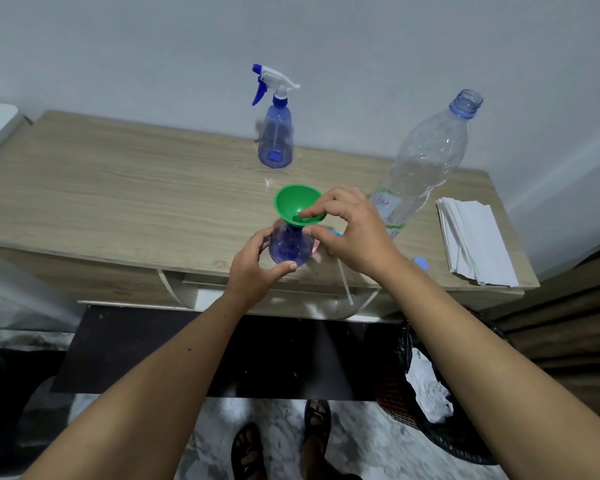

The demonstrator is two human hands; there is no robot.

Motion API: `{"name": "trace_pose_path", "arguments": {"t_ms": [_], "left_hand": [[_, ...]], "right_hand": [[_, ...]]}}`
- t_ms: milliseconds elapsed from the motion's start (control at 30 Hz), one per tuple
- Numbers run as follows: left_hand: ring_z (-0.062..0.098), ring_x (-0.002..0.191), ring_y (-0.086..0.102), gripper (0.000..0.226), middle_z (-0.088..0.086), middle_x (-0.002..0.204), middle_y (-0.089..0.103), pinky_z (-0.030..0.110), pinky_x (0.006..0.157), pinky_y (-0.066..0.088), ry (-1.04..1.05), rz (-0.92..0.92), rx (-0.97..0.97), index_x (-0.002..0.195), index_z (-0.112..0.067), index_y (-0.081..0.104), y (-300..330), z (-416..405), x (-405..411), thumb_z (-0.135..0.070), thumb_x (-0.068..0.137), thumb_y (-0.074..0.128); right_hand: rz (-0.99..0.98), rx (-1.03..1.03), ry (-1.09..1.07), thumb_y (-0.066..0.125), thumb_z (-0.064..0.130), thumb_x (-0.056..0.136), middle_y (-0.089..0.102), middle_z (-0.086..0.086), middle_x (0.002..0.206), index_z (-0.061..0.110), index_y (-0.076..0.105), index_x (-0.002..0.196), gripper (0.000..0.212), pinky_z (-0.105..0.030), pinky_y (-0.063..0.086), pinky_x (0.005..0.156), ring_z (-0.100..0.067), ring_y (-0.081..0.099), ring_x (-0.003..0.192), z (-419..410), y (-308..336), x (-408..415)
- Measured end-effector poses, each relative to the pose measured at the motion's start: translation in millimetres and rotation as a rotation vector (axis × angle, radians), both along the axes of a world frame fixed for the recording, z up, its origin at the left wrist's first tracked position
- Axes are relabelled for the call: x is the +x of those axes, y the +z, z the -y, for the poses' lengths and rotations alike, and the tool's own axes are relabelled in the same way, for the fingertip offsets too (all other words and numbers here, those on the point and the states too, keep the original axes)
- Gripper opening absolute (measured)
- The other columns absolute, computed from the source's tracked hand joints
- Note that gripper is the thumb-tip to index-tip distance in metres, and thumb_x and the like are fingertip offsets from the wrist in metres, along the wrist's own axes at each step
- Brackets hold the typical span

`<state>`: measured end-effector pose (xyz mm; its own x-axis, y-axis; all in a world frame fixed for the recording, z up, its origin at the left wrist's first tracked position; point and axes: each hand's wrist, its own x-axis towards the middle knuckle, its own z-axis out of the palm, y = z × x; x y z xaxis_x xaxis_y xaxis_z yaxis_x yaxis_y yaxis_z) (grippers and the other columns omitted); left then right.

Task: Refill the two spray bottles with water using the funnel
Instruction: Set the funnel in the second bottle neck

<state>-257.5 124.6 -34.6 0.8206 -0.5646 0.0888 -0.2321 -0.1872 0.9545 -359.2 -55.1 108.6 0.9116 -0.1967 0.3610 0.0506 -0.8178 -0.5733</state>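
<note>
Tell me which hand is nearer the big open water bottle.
Right. The right hand pinches the green funnel just beside the water bottle's base, partly overlapping it in view. The left hand holds the near spray bottle, farther away.

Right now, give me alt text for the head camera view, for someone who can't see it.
A person's right hand pinches a green funnel seated in the neck of an open blue spray bottle, which the left hand grips. On the wooden table behind stand a capped spray bottle and an uncapped clear water bottle, beside folded white paper.
</note>
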Motion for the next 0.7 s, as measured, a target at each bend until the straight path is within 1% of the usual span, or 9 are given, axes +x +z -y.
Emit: {"name": "trace_pose_path", "arguments": {"t_ms": [67, 100, 200, 300, 367, 500, 567, 600, 700], "left_hand": [[0.010, 0.124, 0.067, 0.085, -0.007, 0.134, 0.070, 0.047, 0.109, 0.054, 0.001, 0.000, -0.002, 0.142, -0.019, 0.059, 0, 0, 0, -0.039, 0.067, 0.095], [0.009, 0.124, 0.067, 0.085, -0.007, 0.134, 0.070, 0.046, 0.109, 0.054, 0.001, 0.001, 0.000, 0.142, -0.020, 0.059, 0, -1, 0, -0.039, 0.067, 0.095], [0.008, 0.123, 0.067, 0.085, -0.009, 0.133, 0.071, 0.044, 0.108, 0.055, 0.000, -0.001, 0.011, 0.142, -0.023, 0.059, 1, -1, 0, -0.039, 0.067, 0.096], [0.006, 0.124, 0.066, 0.083, -0.009, 0.134, 0.070, 0.039, 0.109, 0.054, -0.007, -0.019, 0.014, 0.143, -0.025, 0.059, 3, -1, 0, -0.029, 0.070, 0.099], [0.005, 0.124, 0.065, 0.082, -0.010, 0.134, 0.070, 0.038, 0.109, 0.054, -0.009, -0.031, 0.012, 0.143, -0.028, 0.058, 5, -2, -1, -0.025, 0.071, 0.099], [0.002, 0.124, 0.065, 0.081, -0.015, 0.132, 0.069, 0.034, 0.109, 0.053, -0.003, -0.066, -0.004, 0.139, -0.038, 0.057, 7, -3, -2, -0.020, 0.072, 0.098], [0.003, 0.124, 0.065, 0.081, -0.015, 0.132, 0.069, 0.034, 0.110, 0.053, -0.006, -0.075, -0.004, 0.139, -0.039, 0.057, 7, -2, -1, -0.021, 0.072, 0.099], [0.004, 0.125, 0.065, 0.081, -0.013, 0.133, 0.069, 0.034, 0.110, 0.053, -0.011, -0.073, -0.005, 0.139, -0.039, 0.057, 7, -2, -1, -0.022, 0.071, 0.099], [0.006, 0.127, 0.064, 0.082, -0.008, 0.135, 0.069, 0.033, 0.109, 0.052, -0.019, -0.076, -0.009, 0.139, -0.039, 0.057, 7, 0, -2, -0.025, 0.071, 0.100]], "right_hand": [[0.051, 0.070, -0.045, 0.086, 0.034, 0.082, 0.070, 0.007, 0.102, 0.025, 0.081, 0.105, 0.025, -0.030, 0.045, 0.096, -0.022, 0.061, 0.107, 0, 1, -3], [0.084, 0.117, -0.079, 0.086, 0.034, 0.082, 0.071, 0.005, 0.102, 0.024, 0.081, 0.104, 0.025, -0.031, 0.047, 0.094, -0.020, 0.063, 0.106, 1, 1, -5], [0.164, 0.256, -0.222, 0.087, 0.029, 0.083, 0.073, 0.005, 0.102, 0.023, 0.080, 0.099, 0.018, -0.026, 0.050, 0.086, -0.013, 0.066, 0.100, 7, -1, -14], [0.207, 0.364, -0.386, 0.087, 0.027, 0.084, 0.073, 0.005, 0.100, 0.023, 0.078, 0.097, 0.017, -0.027, 0.053, 0.085, -0.011, 0.067, 0.095, 13, -5, -26], [0.227, 0.404, -0.470, 0.087, 0.028, 0.084, 0.074, 0.002, 0.099, 0.020, 0.078, 0.097, 0.018, -0.028, 0.054, 0.084, -0.011, 0.068, 0.093, 17, -10, -34], [0.302, 0.443, -0.615, 0.089, 0.028, 0.083, 0.073, 0.002, 0.096, 0.024, 0.072, 0.097, 0.022, -0.026, 0.053, 0.079, -0.012, 0.067, 0.086, 24, -18, -47], [0.332, 0.457, -0.709, 0.090, 0.032, 0.081, 0.068, 0.001, 0.097, 0.022, 0.067, 0.101, 0.032, -0.027, 0.052, 0.079, -0.012, 0.061, 0.085, 28, -21, -50], [0.334, 0.447, -0.760, 0.090, 0.036, 0.079, 0.066, 0.000, 0.101, 0.021, 0.063, 0.107, 0.041, -0.029, 0.052, 0.081, -0.013, 0.059, 0.089, 30, -22, -51], [0.315, 0.412, -0.860, 0.092, 0.046, 0.071, 0.051, 0.001, 0.120, 0.016, 0.051, 0.125, 0.074, -0.037, 0.050, 0.097, -0.021, 0.053, 0.109, 41, -27, -47]]}}
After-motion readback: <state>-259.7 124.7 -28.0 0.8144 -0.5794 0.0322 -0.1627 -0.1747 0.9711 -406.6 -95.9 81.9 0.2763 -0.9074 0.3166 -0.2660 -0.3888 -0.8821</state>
